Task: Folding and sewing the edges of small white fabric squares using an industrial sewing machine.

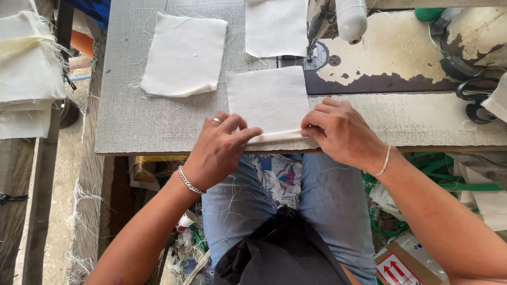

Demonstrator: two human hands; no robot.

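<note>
Pinching folded hem of white cloth [268, 100], left hand [219, 150] and right hand [338, 132] fingers closed on it, fabric stack [184, 55] beside, sewing machine [338, 21] behind.

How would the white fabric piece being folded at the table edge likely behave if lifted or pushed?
The white fabric piece is probably floppy: its near edge folds over under the left hand and right hand. It looks thin, so likely light. Pushed, it may bunch rather than slide on the textured grey table.
</note>
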